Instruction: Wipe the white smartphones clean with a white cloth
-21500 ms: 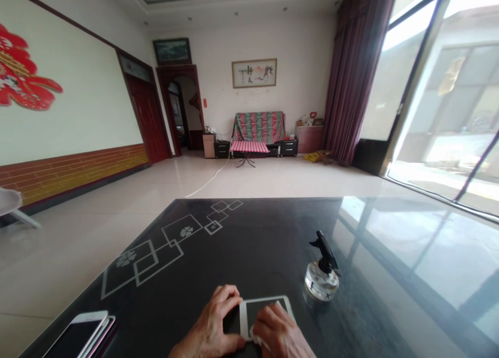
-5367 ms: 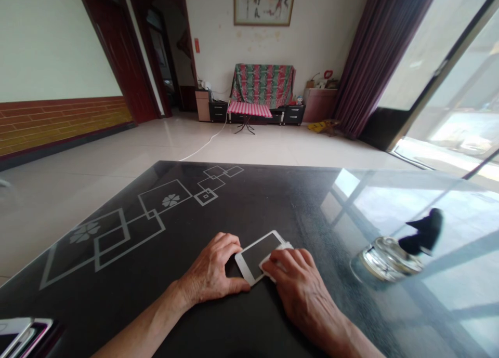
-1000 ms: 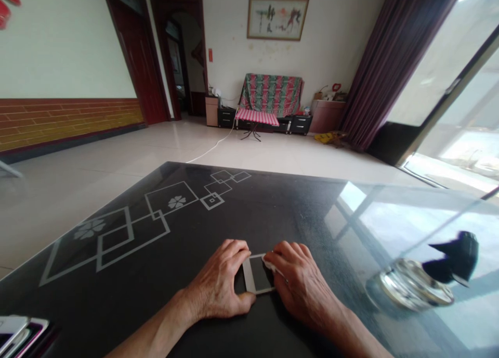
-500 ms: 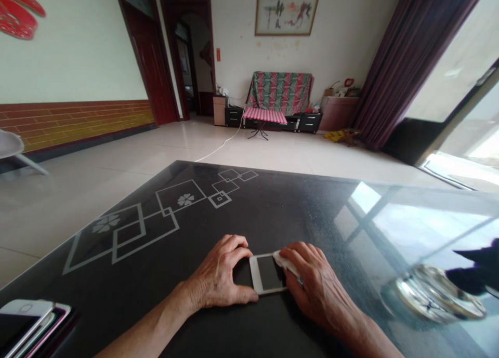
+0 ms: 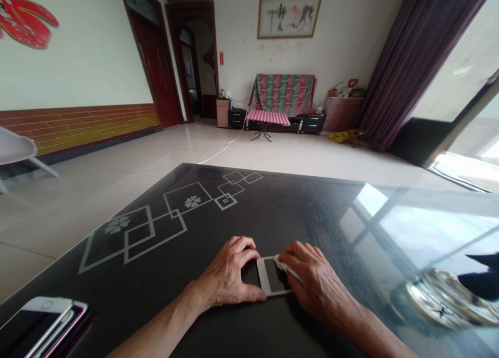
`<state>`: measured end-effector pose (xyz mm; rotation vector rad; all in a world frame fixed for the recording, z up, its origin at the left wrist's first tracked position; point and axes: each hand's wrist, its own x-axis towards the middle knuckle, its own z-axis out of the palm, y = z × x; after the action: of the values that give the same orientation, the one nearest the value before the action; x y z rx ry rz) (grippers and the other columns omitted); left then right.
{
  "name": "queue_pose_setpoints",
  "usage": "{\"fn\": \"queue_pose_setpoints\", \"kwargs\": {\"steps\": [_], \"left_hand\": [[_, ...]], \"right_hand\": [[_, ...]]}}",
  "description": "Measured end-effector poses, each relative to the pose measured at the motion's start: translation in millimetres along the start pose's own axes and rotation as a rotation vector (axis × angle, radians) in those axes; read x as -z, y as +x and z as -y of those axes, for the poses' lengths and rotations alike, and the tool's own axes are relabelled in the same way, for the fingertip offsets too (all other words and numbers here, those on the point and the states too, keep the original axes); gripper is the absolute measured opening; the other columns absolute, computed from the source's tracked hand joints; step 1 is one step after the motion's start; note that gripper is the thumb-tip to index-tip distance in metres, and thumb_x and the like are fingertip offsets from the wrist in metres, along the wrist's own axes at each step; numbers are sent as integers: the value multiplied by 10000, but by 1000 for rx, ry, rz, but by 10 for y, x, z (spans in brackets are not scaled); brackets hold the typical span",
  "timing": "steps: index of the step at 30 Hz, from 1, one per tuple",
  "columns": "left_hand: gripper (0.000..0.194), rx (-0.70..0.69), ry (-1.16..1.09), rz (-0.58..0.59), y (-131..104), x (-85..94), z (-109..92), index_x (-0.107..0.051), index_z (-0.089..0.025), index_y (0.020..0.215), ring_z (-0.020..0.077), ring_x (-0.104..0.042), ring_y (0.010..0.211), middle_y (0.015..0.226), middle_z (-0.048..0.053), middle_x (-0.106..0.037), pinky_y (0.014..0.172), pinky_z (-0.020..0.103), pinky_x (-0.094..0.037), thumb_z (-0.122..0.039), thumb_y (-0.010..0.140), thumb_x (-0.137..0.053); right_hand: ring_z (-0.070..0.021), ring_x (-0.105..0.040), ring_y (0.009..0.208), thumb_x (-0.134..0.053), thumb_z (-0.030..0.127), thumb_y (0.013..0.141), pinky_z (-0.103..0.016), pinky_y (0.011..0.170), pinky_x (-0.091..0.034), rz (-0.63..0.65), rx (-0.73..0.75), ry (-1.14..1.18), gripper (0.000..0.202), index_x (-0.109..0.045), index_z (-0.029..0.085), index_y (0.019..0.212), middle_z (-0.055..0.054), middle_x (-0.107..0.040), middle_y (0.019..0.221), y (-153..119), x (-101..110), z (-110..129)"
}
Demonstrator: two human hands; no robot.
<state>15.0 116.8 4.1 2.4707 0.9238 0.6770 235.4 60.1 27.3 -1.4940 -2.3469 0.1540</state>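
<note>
A white smartphone [image 5: 277, 278] with a dark screen lies flat on the black table [image 5: 234, 327]. My left hand [image 5: 233, 272] grips its left end, thumb at the near corner and fingers at the far corner. In my right hand [image 5: 316, 275] is a folded white cloth or tissue [image 5: 287, 268], pressed on the right part of the screen. That hand hides the phone's right end. At the lower left lies a stack of smartphones [image 5: 47, 319], a white one on top, cut off by the frame edge.
On the right stands a shiny round glass or metal object [image 5: 442, 306] with a dark, pointed item [image 5: 481, 277] above it. Grey squares and flowers [image 5: 156, 228] decorate the tabletop. Beyond are a pale chair [image 5: 17, 147], a small striped table [image 5: 268, 118] and a white cable [image 5: 224, 149] across the floor.
The view has turned slightly left, so everything sits a little further right. My right hand with the cloth has slid slightly left over the screen. My left hand keeps its grip.
</note>
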Motion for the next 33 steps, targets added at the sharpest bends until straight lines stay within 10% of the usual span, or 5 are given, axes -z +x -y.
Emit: {"fn": "queue_pose_setpoints", "kwargs": {"steps": [33], "left_hand": [[591,3,12,-16,19,-4,7,-654,-210,958,247,-514,983,1115,52,-556,891,391,-451,-465,469,-869]], "right_hand": [[-175,-490,843,-537,111,794,-339,815,-340,34,168,34,210,-648,227,929,-28,-581,939,121,-9,162]]}}
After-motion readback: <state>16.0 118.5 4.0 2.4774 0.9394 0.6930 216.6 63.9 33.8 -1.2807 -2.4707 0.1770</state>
